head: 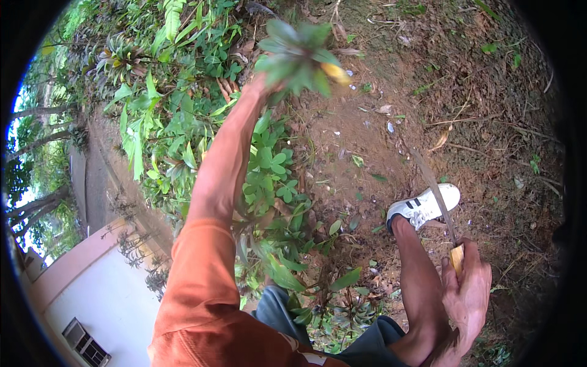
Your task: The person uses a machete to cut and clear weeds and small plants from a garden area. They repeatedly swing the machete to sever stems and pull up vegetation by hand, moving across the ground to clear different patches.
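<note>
My left arm stretches forward, and my left hand point(265, 86) is at a leafy plant top point(300, 57) with dark green leaves and one yellow leaf. The leaves are blurred and cover most of the fingers, which appear closed around the stem. Low on the right, my right hand point(468, 286) grips the wooden handle point(456, 258) of a machete. Its long, dull blade point(435, 190) points forward and slightly left, passing above a white shoe point(426, 206) on my foot. The blade's far end blends into the brown soil.
Dense green plants point(270, 160) grow along the left of a bare soil strip point(348, 137). Dry twigs and leaf litter point(486, 119) cover the slope at right. A white-walled building point(110, 293) with a window point(86, 341) stands at lower left, near a paved path point(98, 179).
</note>
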Tool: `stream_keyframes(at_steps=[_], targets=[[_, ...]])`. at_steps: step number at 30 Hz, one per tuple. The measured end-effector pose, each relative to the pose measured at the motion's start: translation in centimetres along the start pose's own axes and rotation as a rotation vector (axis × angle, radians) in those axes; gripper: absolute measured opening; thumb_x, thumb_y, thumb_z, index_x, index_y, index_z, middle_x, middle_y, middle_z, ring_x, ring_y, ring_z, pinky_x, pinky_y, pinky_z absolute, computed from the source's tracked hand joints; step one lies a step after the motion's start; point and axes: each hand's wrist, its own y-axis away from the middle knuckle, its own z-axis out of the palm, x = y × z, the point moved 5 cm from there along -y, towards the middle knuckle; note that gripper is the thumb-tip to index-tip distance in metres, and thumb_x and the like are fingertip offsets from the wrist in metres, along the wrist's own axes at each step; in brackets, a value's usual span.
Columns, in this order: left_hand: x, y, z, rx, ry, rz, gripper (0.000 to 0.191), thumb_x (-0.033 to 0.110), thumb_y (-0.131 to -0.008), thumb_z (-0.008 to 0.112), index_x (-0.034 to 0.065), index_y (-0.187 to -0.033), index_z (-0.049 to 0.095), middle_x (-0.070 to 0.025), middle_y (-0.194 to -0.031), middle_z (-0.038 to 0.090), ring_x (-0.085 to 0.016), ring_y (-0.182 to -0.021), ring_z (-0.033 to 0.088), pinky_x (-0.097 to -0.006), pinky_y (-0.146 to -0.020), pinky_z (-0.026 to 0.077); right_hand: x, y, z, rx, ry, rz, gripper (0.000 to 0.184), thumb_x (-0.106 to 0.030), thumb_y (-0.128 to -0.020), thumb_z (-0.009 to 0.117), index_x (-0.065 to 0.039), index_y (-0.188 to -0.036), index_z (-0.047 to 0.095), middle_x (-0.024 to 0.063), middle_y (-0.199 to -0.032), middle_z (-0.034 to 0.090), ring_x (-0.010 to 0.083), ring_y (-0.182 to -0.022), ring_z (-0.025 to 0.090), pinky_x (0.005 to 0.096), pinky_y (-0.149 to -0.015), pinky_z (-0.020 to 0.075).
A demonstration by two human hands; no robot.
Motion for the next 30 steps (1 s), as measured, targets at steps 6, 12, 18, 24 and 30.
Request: stream_keyframes(at_steps=[6,12,18,24,30], targets=[[-2.8,-2.9,11.1,-0.140,-0.113,0.044,0.028,0.020,-0.087,0.062,0.0047,-0.109,0.070,-0.0223,-0.102,0.072,-0.038,-0.094,0.070,-0.0460,-0.085,0.056,-2.6,0.3,0.9,-0.101,0.058,0.045,0.032,-0.006,-0.085,0.066,0.002,-0.115,0.058,0.0230,-0.068,0.059,0.0416,-0.060,0.059,0.0495,-0.058,0.0453],[-3.2,2.4,7.3,0.085,0.247,0.236,0.038,0.024,-0.085,0.063,0.0011,-0.116,0.066,-0.0236,-0.111,0.070,-0.041,-0.105,0.067,-0.0493,-0.093,0.053,-4.2,0.6,2.4,-0.035,0.028,0.070,0.034,-0.005,-0.086,0.065,0.003,-0.118,0.059,0.0122,-0.070,0.057,0.0172,-0.061,0.053,0.0353,-0.058,0.0434],[-9.5,2.8,8.3,0.348,0.158,0.327,0.042,0.021,-0.084,0.064,0.0087,-0.124,0.064,-0.0193,-0.126,0.064,-0.040,-0.112,0.064,-0.0480,-0.099,0.053,-8.5,1.8,1.9,-0.109,-0.093,-0.101,0.044,-0.005,-0.086,0.062,0.002,-0.129,0.055,0.0166,-0.090,0.070,0.0209,-0.077,0.066,0.0346,-0.071,0.0535],[-8.9,4.3,7.0,0.154,1.149,-0.302,0.023,0.025,-0.090,0.071,0.0055,-0.102,0.074,-0.0098,-0.083,0.073,-0.021,-0.075,0.067,-0.0385,-0.072,0.052,-11.6,4.5,-2.3,-0.056,0.066,-0.153,0.047,-0.025,-0.103,0.056,0.000,-0.143,0.051,0.0042,-0.079,0.055,0.0126,-0.064,0.048,0.0310,-0.058,0.0415],[-9.8,5.2,9.6,0.107,1.344,-0.284,0.023,0.028,-0.097,0.069,0.0057,-0.091,0.068,-0.0043,-0.071,0.063,-0.015,-0.059,0.059,-0.0348,-0.051,0.048,-6.9,-3.9,8.6,-0.041,-0.395,0.004,0.051,-0.037,-0.106,0.054,-0.003,-0.143,0.050,-0.0011,-0.080,0.052,0.0076,-0.062,0.052,0.0247,-0.048,0.0472]])
